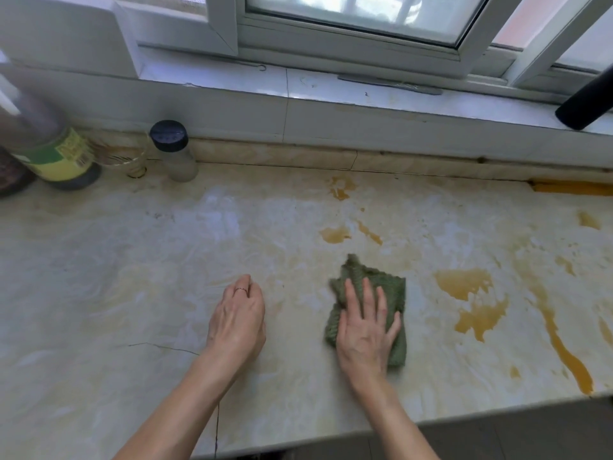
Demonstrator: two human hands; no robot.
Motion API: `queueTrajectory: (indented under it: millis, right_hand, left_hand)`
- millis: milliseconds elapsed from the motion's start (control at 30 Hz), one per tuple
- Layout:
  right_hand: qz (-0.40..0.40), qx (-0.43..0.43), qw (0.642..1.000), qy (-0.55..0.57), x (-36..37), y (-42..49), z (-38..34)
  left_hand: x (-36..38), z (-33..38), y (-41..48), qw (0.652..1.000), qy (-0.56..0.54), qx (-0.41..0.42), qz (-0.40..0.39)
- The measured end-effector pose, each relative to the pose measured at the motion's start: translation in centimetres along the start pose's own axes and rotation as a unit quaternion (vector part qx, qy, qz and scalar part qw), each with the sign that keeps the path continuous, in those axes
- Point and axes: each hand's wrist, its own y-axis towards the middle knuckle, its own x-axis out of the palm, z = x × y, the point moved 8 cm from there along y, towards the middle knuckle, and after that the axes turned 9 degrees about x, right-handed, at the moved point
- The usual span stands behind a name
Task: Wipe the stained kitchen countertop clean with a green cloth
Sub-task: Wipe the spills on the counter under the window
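Observation:
A folded green cloth lies on the pale marble countertop, right of centre. My right hand presses flat on it with straight, spread fingers. To the cloth's left, my left hand rests on the bare countertop with its fingers curled under and a ring on one finger; it holds nothing. Orange-brown stains spread over the counter to the right of the cloth, with smaller ones behind it.
At the back left stand a large bottle with a yellow-green label, a small glass and a black-capped shaker jar. A tiled window ledge runs behind the counter. A dark cylinder rests at the right. The counter's front edge drops off at the lower right.

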Motion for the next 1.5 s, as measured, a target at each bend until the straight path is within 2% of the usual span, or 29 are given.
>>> queueTrajectory:
  millis: [133,233,300,400,500,567,700,800,900,1033,1100,1200,1333,1433,1500]
  right_hand:
    - [-0.022,-0.163,0.986,0.011,0.7,-4.4,-8.3]
    - [-0.047,-0.229,0.972,0.014,1.4,-2.2,-11.6]
    - [-0.041,-0.2,0.979,0.01,1.4,1.7,-10.7]
    - [-0.02,-0.079,0.997,-0.003,0.3,6.8,-5.4]
    - [-0.013,0.008,1.0,-0.009,-0.9,8.0,-0.4]
    - [-0.006,0.024,1.0,0.005,-1.2,6.7,-0.1]
    - [-0.047,-0.132,0.99,0.014,-0.4,2.3,-7.2]
    - [-0.096,-0.19,0.977,0.027,0.5,3.9,-11.2]
    - [-0.128,-0.19,0.973,-0.02,1.0,8.5,-11.1]
    - [-0.113,-0.07,0.99,-0.036,0.1,12.9,-6.1]
    - [-0.089,-0.042,0.995,-0.031,-0.1,12.4,-4.8]
    - [-0.071,-0.102,0.992,-0.015,-0.1,9.7,-7.4]
    - [-0.132,-0.211,0.968,-0.004,0.6,9.1,-14.2]
    - [-0.136,-0.248,0.959,-0.025,1.0,12.2,-17.0]
    - [-0.135,-0.226,0.964,-0.041,1.2,15.0,-16.8]
  left_hand:
    - [-0.5,0.1,0.4,0.999,-0.013,-0.002,0.031]
    - [-1.2,-0.2,0.9,0.998,-0.025,-0.014,0.061]
    - [-1.4,-0.5,1.0,0.997,-0.032,-0.025,0.073]
    - [-1.4,-1.1,0.9,0.996,-0.034,-0.044,0.068]
    - [-1.4,-1.3,1.1,0.996,-0.04,-0.052,0.063]
    - [-1.5,-1.0,1.4,0.995,-0.049,-0.054,0.061]
    - [-2.1,0.7,2.8,0.994,-0.07,-0.045,0.071]
    - [-2.5,1.6,4.0,0.994,-0.064,-0.034,0.08]
    - [-2.7,2.1,5.2,0.995,-0.056,-0.022,0.076]
    - [-2.9,2.3,7.0,0.998,-0.043,-0.011,0.048]
    - [-2.7,2.3,7.6,0.999,-0.041,-0.012,0.027]
    - [-2.2,2.3,8.4,0.999,-0.031,-0.019,-0.008]
    - [-2.1,2.3,9.1,1.0,-0.003,-0.02,-0.008]
    - [-2.2,2.3,9.2,1.0,0.006,-0.024,-0.003]
    - [-2.2,2.2,9.4,1.0,0.001,-0.031,0.002]
